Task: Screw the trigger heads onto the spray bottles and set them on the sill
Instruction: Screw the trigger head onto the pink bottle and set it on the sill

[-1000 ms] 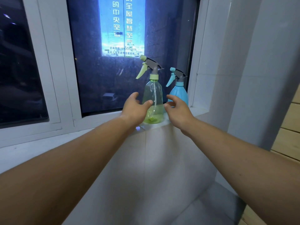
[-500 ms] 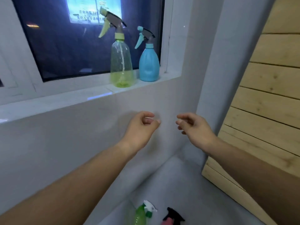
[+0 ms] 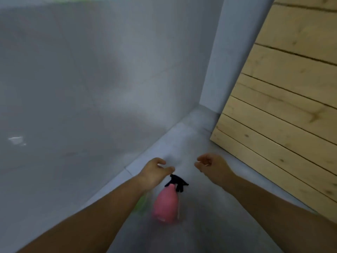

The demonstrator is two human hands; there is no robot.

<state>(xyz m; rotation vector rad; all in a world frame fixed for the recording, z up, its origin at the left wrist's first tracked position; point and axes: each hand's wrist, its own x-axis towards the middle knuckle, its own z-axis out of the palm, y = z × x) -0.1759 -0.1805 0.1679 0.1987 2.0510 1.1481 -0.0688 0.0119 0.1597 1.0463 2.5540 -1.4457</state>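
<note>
A pink spray bottle [image 3: 165,207] with a black trigger head [image 3: 177,182] sits on the grey floor, low in the head view. A green bottle [image 3: 141,203] shows as a blurred sliver beside it, mostly hidden behind my left forearm. My left hand [image 3: 155,170] hovers just above and left of the black trigger head, fingers loosely curled, holding nothing. My right hand [image 3: 211,166] hangs to the right of the bottle, apart from it, fingers curled and empty. The sill is out of view apart from a green smear at the top edge.
A pale grey wall [image 3: 91,79] fills the left and centre and meets the floor [image 3: 200,225] in a corner. A slanted light wooden plank panel [image 3: 284,106] stands on the right.
My view has tilted down from the sill to the floor. Both hands dropped from the green bottle on the sill to just above the pink bottle. The sill bottles left the frame.
</note>
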